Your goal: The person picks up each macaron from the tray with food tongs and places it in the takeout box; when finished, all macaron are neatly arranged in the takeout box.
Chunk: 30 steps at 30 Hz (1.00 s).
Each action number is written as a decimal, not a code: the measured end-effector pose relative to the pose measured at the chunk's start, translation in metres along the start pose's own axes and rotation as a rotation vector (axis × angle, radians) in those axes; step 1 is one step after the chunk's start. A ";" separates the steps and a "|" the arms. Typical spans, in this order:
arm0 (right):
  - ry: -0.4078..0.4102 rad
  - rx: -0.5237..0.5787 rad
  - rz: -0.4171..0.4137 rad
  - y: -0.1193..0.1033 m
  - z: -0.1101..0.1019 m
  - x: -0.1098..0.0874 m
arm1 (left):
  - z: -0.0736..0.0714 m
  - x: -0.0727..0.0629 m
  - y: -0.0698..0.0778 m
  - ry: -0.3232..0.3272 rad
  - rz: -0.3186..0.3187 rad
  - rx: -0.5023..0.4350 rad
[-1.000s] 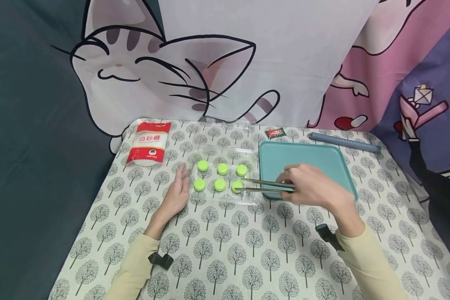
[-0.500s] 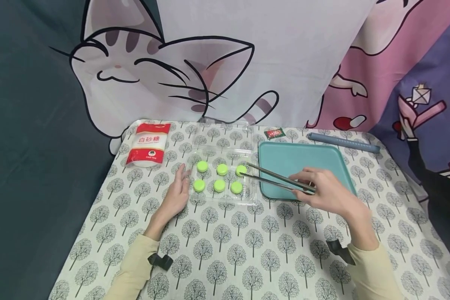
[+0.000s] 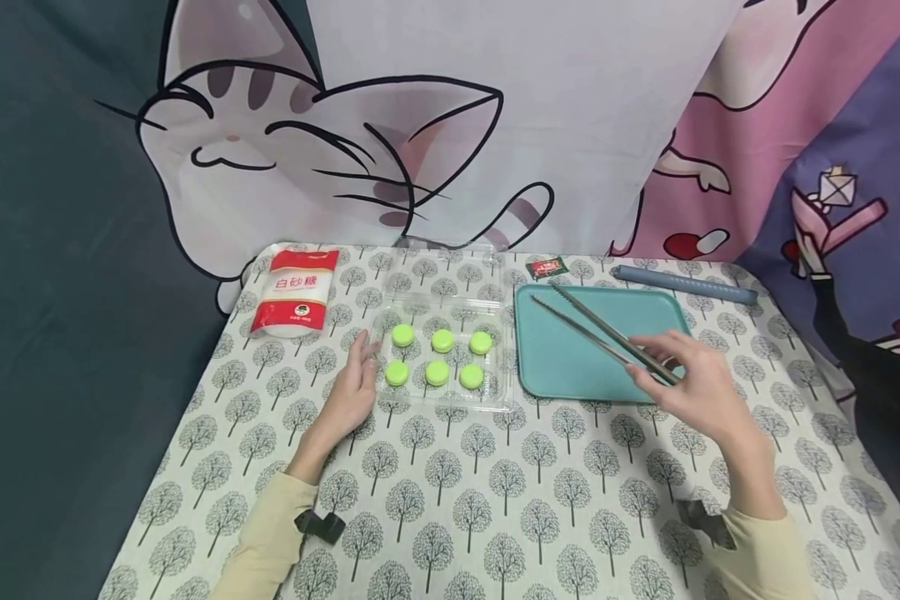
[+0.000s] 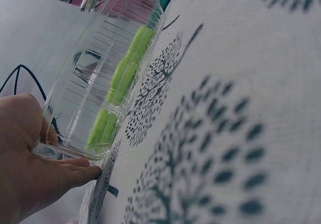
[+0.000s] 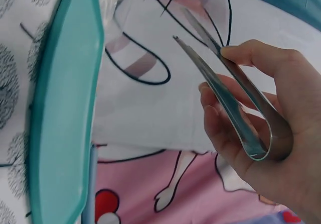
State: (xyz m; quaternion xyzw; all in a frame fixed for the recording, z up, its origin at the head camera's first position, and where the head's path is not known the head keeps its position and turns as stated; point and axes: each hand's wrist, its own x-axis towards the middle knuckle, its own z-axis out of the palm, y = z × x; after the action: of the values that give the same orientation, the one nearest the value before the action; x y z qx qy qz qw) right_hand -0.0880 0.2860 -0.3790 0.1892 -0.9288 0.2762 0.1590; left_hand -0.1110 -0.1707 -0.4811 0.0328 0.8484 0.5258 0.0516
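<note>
Swung away from the green discs (image 3: 436, 356), empty tongs (image 3: 607, 333) stay pinched in the right hand (image 3: 701, 392).

Six lime-green discs (image 3: 436, 372) in a clear box (image 3: 450, 400); teal tray (image 3: 570, 367); steel tongs (image 3: 607, 333); tree-printed counter (image 3: 495, 500).

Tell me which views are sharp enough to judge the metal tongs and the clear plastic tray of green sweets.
Head view: evenly lit, sharp; metal tongs and clear plastic tray read well, mild wide-angle bending. Left wrist view: close and steeply angled, tablecloth soft, tray see-through with faint glare. Right wrist view: tongs crisp in the right hand, teal tray edge slightly soft.
</note>
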 end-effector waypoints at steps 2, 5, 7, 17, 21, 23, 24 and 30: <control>0.029 0.006 0.041 0.004 -0.003 -0.004 | 0.000 0.000 -0.001 -0.002 -0.001 0.001; 0.077 0.011 0.112 0.009 -0.008 -0.010 | 0.000 0.000 -0.001 -0.003 0.000 0.004; 0.112 0.009 0.159 0.013 -0.011 -0.013 | 0.000 0.000 -0.002 -0.004 0.003 0.004; 0.275 -0.028 0.337 0.042 -0.017 -0.025 | 0.001 0.000 -0.002 -0.001 0.006 -0.005; 0.284 -0.103 0.437 0.057 -0.021 -0.033 | 0.001 0.000 -0.002 0.005 0.012 -0.004; 0.280 -0.130 0.484 0.066 -0.023 -0.038 | 0.001 0.000 -0.002 0.008 0.016 -0.003; 0.273 -0.141 0.510 0.071 -0.024 -0.041 | 0.001 0.001 -0.002 0.009 0.018 -0.002; 0.232 -0.185 0.569 0.100 -0.029 -0.056 | 0.002 0.002 -0.003 0.009 0.022 -0.007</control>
State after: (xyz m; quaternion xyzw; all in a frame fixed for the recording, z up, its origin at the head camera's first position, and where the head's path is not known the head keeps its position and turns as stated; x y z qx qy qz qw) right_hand -0.0769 0.3952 -0.4235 -0.1263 -0.9412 0.2437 0.1968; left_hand -0.1123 -0.1707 -0.4848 0.0394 0.8464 0.5295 0.0419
